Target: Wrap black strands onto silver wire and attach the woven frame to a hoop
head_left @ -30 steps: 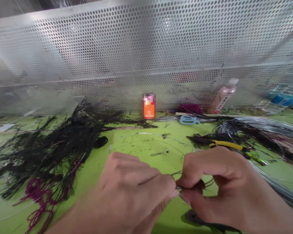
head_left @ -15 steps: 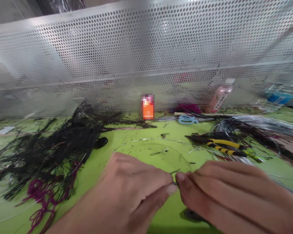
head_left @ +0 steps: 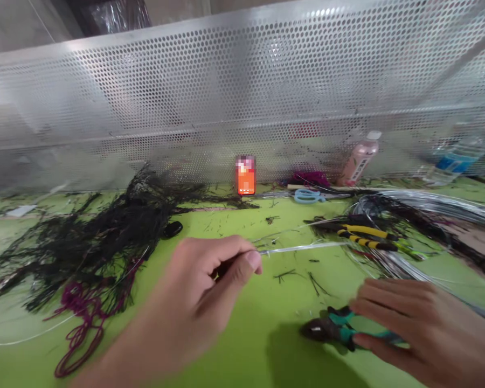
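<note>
A perforated metal panel stands along the back of a lime-green desk strewn with dark clippings. The left hand pinches a thin, shiny wire between thumb and forefinger; from there the wire runs rightward over the desk. With only the fingertips on it, a springy strand could slip and flick away if the pinch slackens. The right hand is curled around the handles of the green-handled cutters, whose dark head rests low, at or just above the desk; I cannot tell which. How firmly it grips is also unclear, so a loose hold might let the tool twist. The head lies apart from the wire; brought in carelessly, it could nip the left fingertips.

Farther out, the wire reaches toward the yellow-and-black pliers and the wire coil, where a tug could snag it or drag the pliers. On the left, the black fibre pile and magenta cord lie near the forearm, and a sweeping sleeve or wrist might tangle in them. At the back, the upright phone could topple if a loose strand catches it.
</note>
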Demonstrator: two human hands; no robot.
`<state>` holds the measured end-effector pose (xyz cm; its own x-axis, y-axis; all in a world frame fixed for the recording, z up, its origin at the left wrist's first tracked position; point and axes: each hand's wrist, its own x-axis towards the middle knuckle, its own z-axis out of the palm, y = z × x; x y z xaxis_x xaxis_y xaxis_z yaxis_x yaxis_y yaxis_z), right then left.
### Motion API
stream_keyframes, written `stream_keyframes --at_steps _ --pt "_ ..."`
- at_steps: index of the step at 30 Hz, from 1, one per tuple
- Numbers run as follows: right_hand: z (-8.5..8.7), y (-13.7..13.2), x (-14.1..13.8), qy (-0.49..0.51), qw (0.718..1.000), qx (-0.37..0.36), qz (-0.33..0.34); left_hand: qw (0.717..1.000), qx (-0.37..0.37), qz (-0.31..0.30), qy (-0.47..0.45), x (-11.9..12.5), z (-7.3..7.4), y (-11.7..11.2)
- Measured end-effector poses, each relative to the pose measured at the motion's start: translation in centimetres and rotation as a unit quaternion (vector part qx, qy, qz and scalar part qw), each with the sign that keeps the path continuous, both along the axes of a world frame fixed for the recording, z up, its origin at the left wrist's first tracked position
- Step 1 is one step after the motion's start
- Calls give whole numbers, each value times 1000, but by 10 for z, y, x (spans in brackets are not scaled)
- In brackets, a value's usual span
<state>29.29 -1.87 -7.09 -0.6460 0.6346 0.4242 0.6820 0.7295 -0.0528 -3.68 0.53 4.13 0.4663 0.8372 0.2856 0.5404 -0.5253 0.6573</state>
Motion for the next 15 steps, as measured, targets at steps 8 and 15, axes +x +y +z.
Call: stream_keyframes --at_steps 8,15 --pt "-68 -16 26 -103 989 -95 -50 963 -251 -21 -100 1 -9 -12" --pt "-51 -5 5 -98 983 -136 -78 940 -303 0 -155 13 -25 -28"
